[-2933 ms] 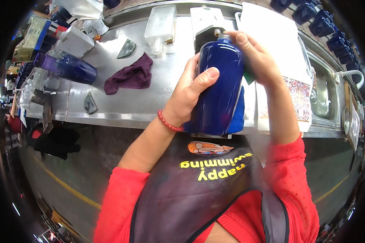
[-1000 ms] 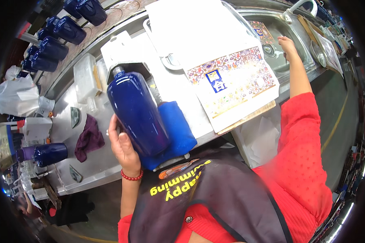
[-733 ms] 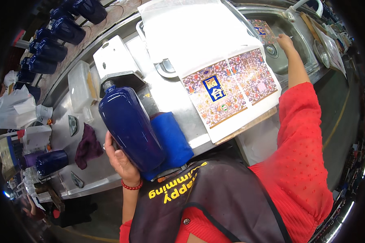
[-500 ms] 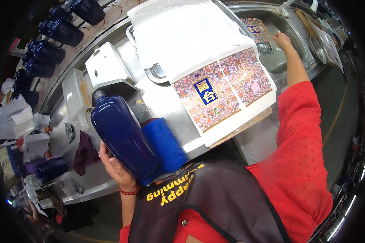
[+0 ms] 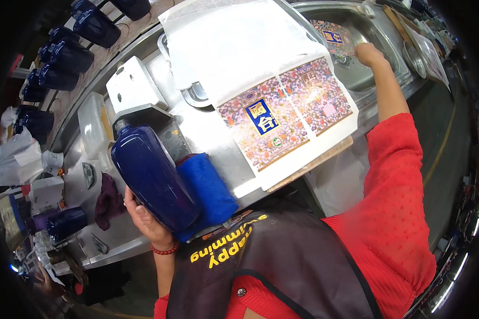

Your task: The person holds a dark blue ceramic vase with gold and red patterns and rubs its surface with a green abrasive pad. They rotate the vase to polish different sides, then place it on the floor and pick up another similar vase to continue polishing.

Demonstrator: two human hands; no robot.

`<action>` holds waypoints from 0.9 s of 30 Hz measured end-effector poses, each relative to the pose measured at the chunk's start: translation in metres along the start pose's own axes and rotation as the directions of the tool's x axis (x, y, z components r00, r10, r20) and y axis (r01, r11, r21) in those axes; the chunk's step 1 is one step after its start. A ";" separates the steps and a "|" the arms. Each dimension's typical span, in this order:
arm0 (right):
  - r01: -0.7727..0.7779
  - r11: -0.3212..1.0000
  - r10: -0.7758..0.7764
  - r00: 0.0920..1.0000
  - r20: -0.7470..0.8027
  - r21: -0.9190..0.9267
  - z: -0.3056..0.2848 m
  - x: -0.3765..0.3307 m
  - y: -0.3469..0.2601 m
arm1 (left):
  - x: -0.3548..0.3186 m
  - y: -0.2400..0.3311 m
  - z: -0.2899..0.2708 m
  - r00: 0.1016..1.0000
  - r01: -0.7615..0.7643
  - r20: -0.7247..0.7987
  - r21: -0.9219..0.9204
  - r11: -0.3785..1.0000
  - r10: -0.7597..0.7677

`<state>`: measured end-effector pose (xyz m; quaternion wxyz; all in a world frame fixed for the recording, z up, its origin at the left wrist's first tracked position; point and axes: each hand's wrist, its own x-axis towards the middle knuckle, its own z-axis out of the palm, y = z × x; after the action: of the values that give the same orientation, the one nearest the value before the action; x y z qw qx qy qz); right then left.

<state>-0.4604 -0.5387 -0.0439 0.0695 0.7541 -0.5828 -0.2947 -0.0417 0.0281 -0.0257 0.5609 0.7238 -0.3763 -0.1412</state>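
My left hand [image 5: 149, 222] is closed around the lower side of a glossy dark blue bottle [image 5: 151, 173]. The bottle lies tilted, its neck toward a white block-like stand [image 5: 134, 87] and its base by a folded bright blue cloth [image 5: 212, 191]. Out to the right, my right hand [image 5: 370, 55] reaches into a steel sink [image 5: 394, 58]. Its fingers are pinched at the edge of a patterned decal sheet [image 5: 332, 38] there; the fingertips are partly hidden. Between my hands lies a stack of floral printed sheets [image 5: 274, 122], partly covered by white paper [image 5: 239, 45].
Several dark blue bottles [image 5: 66, 56] line the ledge at upper left. A clear plastic box [image 5: 93, 125] and a purple cloth [image 5: 109, 202] rest on the steel counter. Another blue bottle [image 5: 67, 223] lies farther left. Boards [image 5: 418, 45] lean beyond the sink.
The view has shifted slightly, so the counter things appear a little further left. The decal sheet in the sink lies at a somewhat different angle; my left hand keeps its hold on the bottle.
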 end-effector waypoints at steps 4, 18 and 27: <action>0.166 0.980 -0.122 0.939 -0.320 0.112 -0.027 0.000 -0.020 | 0.000 0.000 0.000 1.000 0.013 -0.008 -0.006 1.000 -0.013; 0.318 0.948 -0.308 0.888 -0.341 -0.027 -0.057 0.076 -0.089 | -0.002 -0.007 -0.005 0.999 -0.024 -0.024 0.070 0.997 0.025; 0.333 0.923 -0.357 0.562 -0.746 -0.192 -0.077 0.051 0.001 | 0.003 0.004 -0.006 0.998 -0.067 0.002 -0.030 0.997 0.067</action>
<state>-0.4133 -0.6045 0.0011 0.2627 0.9044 -0.3339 0.0382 -0.0373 0.0302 -0.0192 0.5755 0.7022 -0.3989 -0.1288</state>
